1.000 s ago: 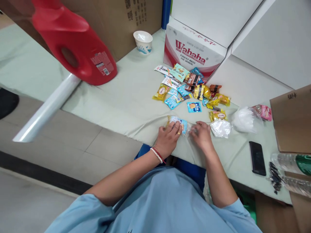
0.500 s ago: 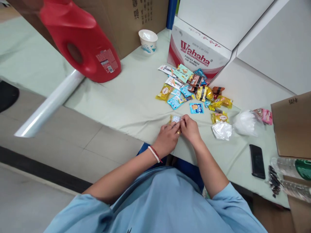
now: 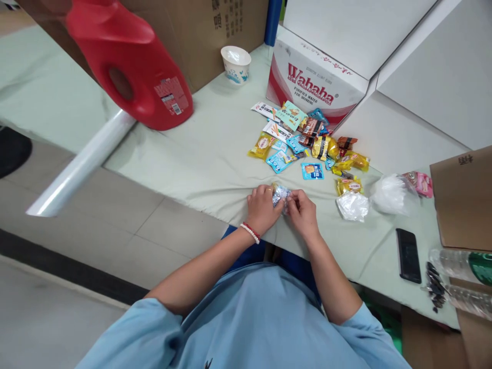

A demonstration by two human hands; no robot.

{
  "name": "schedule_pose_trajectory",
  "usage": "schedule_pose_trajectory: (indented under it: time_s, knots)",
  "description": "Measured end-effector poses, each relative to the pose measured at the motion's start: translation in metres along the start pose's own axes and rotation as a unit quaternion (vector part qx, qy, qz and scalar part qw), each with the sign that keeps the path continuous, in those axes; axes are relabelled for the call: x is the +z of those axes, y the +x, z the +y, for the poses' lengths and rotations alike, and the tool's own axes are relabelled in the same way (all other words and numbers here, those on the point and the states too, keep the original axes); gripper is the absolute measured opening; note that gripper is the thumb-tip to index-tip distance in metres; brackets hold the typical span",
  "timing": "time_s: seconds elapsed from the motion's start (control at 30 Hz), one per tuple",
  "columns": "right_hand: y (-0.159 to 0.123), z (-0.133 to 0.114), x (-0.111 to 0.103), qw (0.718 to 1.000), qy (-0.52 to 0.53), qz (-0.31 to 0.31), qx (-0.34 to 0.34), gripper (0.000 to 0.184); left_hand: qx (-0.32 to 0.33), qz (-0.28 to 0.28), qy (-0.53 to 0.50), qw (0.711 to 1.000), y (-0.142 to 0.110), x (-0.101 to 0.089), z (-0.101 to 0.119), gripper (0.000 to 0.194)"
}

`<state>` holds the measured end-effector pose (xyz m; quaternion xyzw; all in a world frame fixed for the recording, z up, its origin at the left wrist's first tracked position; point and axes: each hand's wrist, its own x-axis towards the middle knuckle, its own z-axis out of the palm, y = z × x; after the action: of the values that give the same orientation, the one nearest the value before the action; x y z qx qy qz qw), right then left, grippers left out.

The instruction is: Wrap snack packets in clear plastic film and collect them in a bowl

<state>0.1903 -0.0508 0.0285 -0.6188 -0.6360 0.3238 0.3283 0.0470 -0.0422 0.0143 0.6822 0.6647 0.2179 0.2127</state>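
Close to the table's front edge lies a small shiny packet [image 3: 281, 193], pale blue and silvery with a bit of yellow at its far end. My left hand [image 3: 264, 207] is curled over its left side, thumb along the near edge. At its right side my right hand [image 3: 302, 211] pinches the packet's edge between thumb and fingers. Beyond the hands is a blue snack packet [image 3: 312, 171]. Farther back is a heap of wrapped snacks [image 3: 294, 136] in yellow, blue, brown and white wrappers. What is inside the packet cannot be made out.
A red jug [image 3: 134, 72] and a clear film roll [image 3: 84, 164] are at left. A paper bowl [image 3: 236, 65] and a Wahaha carton [image 3: 313, 84] stand behind. To the right are clear plastic bags [image 3: 352, 206], a phone [image 3: 408, 256] and plastic bottles [image 3: 459, 264].
My left hand has shifted from across the packet to its left side, uncovering more of the silvery wrapping. My right hand has moved slightly down and right.
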Motion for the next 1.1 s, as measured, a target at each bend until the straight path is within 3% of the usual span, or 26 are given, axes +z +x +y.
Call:
schedule_pose_trajectory:
  time_s: [0.13, 0.3, 0.43, 0.57, 0.63, 0.73, 0.83, 0.9, 0.97, 1.03, 1.1]
  knots:
    - [-0.008, 0.002, -0.006, 0.995, 0.095, 0.002, 0.043, 0.023, 0.023, 0.033, -0.036, 0.999, -0.004, 0.001, 0.004, 0.023]
    - [-0.025, 0.004, -0.017, 0.959, 0.267, -0.001, 0.097, 0.041, 0.182, 0.125, 0.016, 0.975, -0.023, 0.003, 0.016, 0.020]
    - [-0.042, 0.011, -0.026, 0.931, 0.345, 0.020, 0.114, 0.043, 0.354, 0.055, 0.008, 0.934, -0.046, 0.013, 0.029, 0.026]
    - [-0.055, 0.027, -0.048, 0.926, 0.334, 0.058, 0.165, 0.049, 0.447, -0.036, -0.057, 0.892, -0.058, 0.018, 0.030, 0.031]
    - [-0.060, 0.038, -0.076, 0.928, 0.316, 0.112, 0.161, 0.049, 0.461, -0.059, -0.072, 0.882, -0.055, 0.015, 0.020, 0.036]
    - [-0.065, 0.058, -0.146, 0.899, 0.306, 0.298, 0.100, 0.040, 0.398, -0.018, -0.065, 0.915, -0.039, 0.005, -0.008, 0.033]
    - [-0.058, 0.090, -0.234, 0.812, 0.313, 0.491, 0.042, 0.026, 0.315, 0.020, 0.005, 0.949, -0.022, -0.002, -0.039, 0.028]
    - [-0.043, 0.118, -0.285, 0.746, 0.336, 0.567, 0.093, 0.016, 0.294, 0.033, 0.051, 0.954, -0.017, -0.004, -0.051, 0.025]
    - [-0.023, 0.146, -0.320, 0.686, 0.370, 0.589, 0.214, 0.009, 0.302, 0.035, 0.085, 0.949, -0.017, -0.004, -0.056, 0.024]
    - [-0.003, 0.171, -0.336, 0.664, 0.384, 0.577, 0.281, 0.009, 0.324, 0.039, 0.105, 0.940, -0.019, -0.002, -0.054, 0.024]
    - [0.014, 0.189, -0.339, 0.658, 0.386, 0.565, 0.314, 0.016, 0.342, 0.050, 0.116, 0.931, -0.021, -0.001, -0.051, 0.024]
